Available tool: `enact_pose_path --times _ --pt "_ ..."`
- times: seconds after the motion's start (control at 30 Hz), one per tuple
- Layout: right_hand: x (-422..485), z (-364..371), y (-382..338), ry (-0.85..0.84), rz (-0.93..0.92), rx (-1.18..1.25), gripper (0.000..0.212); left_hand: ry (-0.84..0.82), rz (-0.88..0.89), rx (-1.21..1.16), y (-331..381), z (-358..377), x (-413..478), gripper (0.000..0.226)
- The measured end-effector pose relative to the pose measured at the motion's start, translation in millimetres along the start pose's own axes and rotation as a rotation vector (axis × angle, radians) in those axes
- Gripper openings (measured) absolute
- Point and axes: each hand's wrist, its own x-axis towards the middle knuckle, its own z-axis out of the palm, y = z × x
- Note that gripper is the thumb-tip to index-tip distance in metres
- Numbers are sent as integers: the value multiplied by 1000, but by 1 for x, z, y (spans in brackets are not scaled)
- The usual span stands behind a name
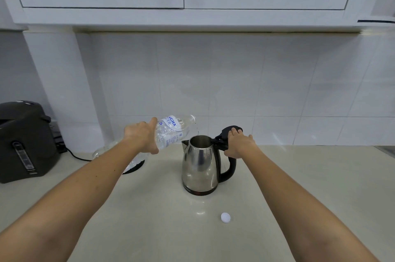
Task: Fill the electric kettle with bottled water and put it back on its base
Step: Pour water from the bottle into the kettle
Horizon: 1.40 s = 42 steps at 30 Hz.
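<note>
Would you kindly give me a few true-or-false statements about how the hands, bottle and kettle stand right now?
1. The left hand tilts the water bottle over the kettle. True.
2. The kettle's lid is shut. False: the right hand holds it open.
3. The bottle cap lies on the counter. True.
4. The kettle sits on its base. False: it stands on the counter, the base to its left.

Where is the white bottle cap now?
The bottle cap lies on the countertop, in front of the steel kettle, slightly right, between the forearms.
</note>
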Motion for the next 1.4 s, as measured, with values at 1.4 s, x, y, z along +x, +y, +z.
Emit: enact_pose_path --times 1.4 --pt "0 -1 -5 6 34 -4 70 -13 -5 1 -7 1 -5 78"
